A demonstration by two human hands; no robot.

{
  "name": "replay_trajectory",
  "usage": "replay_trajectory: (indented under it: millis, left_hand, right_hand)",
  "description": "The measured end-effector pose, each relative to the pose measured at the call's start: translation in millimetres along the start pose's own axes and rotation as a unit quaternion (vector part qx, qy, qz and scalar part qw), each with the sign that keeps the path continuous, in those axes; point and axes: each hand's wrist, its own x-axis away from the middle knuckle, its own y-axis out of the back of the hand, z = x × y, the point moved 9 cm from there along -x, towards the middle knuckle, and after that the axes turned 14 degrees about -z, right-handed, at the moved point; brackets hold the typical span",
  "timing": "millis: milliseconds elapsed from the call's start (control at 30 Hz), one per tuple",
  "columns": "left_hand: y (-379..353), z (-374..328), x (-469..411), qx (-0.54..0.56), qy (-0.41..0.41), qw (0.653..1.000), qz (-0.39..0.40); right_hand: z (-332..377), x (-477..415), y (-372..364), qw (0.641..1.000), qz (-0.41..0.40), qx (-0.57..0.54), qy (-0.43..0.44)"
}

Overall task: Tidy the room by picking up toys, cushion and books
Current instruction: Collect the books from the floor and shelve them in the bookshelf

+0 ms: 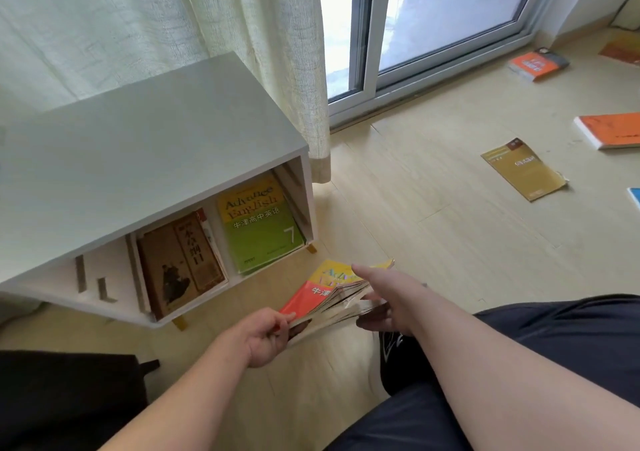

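I hold a small stack of books, red-and-yellow cover on top, low in front of a white shelf cabinet. My left hand pinches the stack's near corner. My right hand grips its right side, thumb lying across the top cover and fingers underneath. Inside the cabinet lean a brown book and a green-and-yellow book. More books lie on the floor to the right: an olive one, an orange one and another orange one near the window.
A pale curtain hangs behind the cabinet, beside a sliding glass door. A dark object sits at the lower left. My knees in dark shorts fill the lower right. A blue book edge shows at the right border.
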Motion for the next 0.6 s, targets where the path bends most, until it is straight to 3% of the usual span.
replay_trajectory:
  millis: [100,200,267,333,367,433,467,533,600]
  left_hand:
    - [-6,2,-1,-0.096,-0.002,0.995,-0.015]
    - [-7,-8,1,-0.276,-0.054,0.958,-0.061]
    - [-9,-31,3,-0.4,-0.137,0.9,-0.103]
    - [-9,-66,2,-0.455,-0.224,0.847,-0.158]
    - [-7,-87,5,-0.486,-0.276,0.804,-0.205]
    - [-7,-133,12,-0.552,-0.39,0.667,-0.313]
    - [-9,-150,14,-0.558,-0.428,0.623,-0.343]
    - [-6,-175,10,-0.547,-0.454,0.592,-0.378]
    - [1,-191,-2,-0.541,-0.437,0.596,-0.402]
  right_hand:
    - [0,-4,-2,1.0,-0.006,0.008,0.002]
    - [2,-8,1,1.0,-0.027,0.005,0.008]
    - [5,-10,1,0.999,-0.035,0.004,0.021]
    - [9,-14,-1,0.998,-0.039,0.007,0.04]
    - [11,-15,-1,0.998,-0.044,0.007,0.05]
    - [19,-17,-1,0.996,-0.053,0.006,0.068]
    - [22,-18,-1,0.995,-0.057,0.007,0.076]
    - [29,-17,0,0.994,-0.064,0.01,0.091]
    - [33,-17,2,0.992,-0.068,0.019,0.103]
